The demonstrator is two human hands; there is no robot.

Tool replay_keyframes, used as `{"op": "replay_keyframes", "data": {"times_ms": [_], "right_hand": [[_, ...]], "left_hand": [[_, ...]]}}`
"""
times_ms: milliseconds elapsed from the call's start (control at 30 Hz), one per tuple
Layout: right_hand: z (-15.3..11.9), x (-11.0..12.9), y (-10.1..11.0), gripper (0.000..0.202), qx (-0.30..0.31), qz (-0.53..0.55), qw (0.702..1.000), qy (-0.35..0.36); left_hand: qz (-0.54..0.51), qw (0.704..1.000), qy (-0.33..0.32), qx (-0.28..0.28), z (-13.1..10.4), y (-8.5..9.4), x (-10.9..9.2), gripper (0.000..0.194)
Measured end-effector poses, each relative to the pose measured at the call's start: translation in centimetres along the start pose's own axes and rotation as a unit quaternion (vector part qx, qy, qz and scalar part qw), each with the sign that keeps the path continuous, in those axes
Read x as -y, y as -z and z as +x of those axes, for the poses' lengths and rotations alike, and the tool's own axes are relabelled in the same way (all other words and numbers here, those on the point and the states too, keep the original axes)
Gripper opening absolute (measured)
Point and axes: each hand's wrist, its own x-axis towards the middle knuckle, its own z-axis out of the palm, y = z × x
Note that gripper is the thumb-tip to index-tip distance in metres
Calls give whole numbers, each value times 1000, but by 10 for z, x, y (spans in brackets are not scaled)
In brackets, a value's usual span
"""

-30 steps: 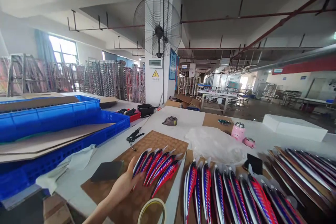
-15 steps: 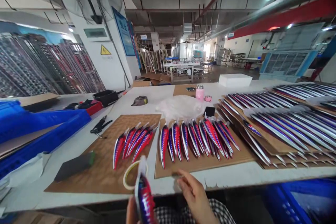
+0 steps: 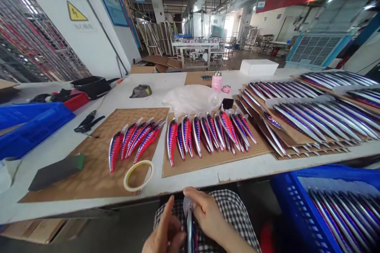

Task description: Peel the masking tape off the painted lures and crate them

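Over my checkered lap, my right hand (image 3: 204, 211) pinches the clear lip end of a fishing lure (image 3: 190, 229), which hangs upright. My left hand (image 3: 166, 231) is beside the lure's left side, index finger raised and the other fingers curled; its contact with the lure is partly hidden. On the table ahead, several red and purple lures (image 3: 171, 142) lie in a row on a cardboard sheet (image 3: 190, 168). Several more lures (image 3: 115, 148) lie on the left cardboard (image 3: 97, 182), near a tape roll (image 3: 126, 178).
Pliers (image 3: 86, 124) and a dark sanding block (image 3: 56, 172) lie at the left. A plastic bag (image 3: 190, 99), a pink bottle (image 3: 217, 83) and a white box (image 3: 258, 67) stand farther back. Stacked lures (image 3: 305, 120) cover the right side, above a blue crate (image 3: 293, 205).
The view has tilted down and turned slightly. The lure has moved right and lower, between both hands, and my right hand now grips its lip end.
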Motion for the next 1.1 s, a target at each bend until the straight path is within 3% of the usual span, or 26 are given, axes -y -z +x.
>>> {"op": "replay_keyframes", "data": {"times_ms": [67, 200, 333, 467, 600, 867, 1100], "right_hand": [[0, 0, 0, 50, 5, 3, 1000, -2], [-2, 3, 7, 55, 27, 32, 999, 13], [1, 10, 19, 59, 42, 28, 999, 12], [9, 16, 25, 49, 46, 22, 999, 20], [16, 20, 25, 35, 52, -11, 999, 8], [22, 21, 23, 26, 50, -119, 990, -65], [19, 21, 20, 23, 33, -126, 990, -52]], "left_hand": [[34, 998, -54, -18, 27, 10, -3, 62], [64, 986, -123, 90, 68, 17, -17, 60], [78, 979, -129, 137, 80, 15, -21, 69], [92, 979, -99, 155, 77, 16, -12, 68], [78, 987, -64, 127, 70, 15, -4, 59], [78, 997, 18, -17, 48, -4, -4, 52], [-61, 992, 43, -100, 43, -10, -3, 48]]}}
